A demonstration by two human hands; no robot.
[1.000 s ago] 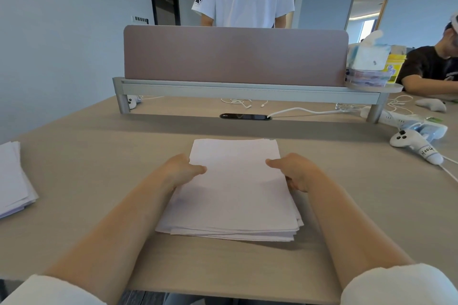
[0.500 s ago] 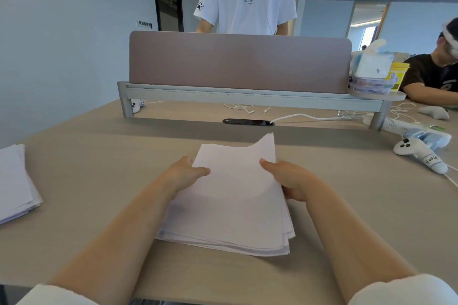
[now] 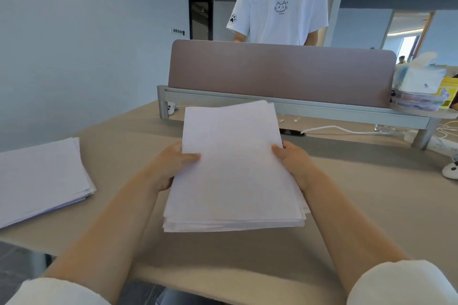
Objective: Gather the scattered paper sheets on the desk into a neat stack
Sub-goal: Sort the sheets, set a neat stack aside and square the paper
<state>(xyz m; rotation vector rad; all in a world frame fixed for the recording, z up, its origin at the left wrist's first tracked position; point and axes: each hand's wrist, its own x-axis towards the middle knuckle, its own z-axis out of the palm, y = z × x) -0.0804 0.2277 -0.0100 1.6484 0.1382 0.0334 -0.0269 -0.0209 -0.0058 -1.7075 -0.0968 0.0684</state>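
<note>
Over desk | paper stack lengthwise away | left grip, right grip pinch sides

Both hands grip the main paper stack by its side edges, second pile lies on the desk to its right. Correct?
No. The second pile lies on the desk to the left of the paper stack, not the right, as the head view shows. The rest holds: left hand and right hand grip that stack by its side edges.

A beige desk with a mauve divider stands beside a pale blue wall.
</note>
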